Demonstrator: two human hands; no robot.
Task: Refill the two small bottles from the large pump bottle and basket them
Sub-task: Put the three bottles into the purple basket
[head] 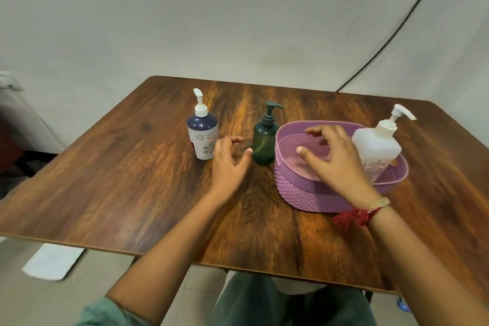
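Two empty hands hung loosely spread: left hand (228,160) between the navy-and-white bottle (202,137) and green bottle (263,141), right hand (334,159) over the purple basket (299,193).

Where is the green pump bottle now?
In the head view, the green bottle stands upright on the table, between the blue-and-white bottle at left and the purple basket at right.

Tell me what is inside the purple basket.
The large pump bottle stands in the basket's right end. The right hand covers part of its floor, which cannot be seen.
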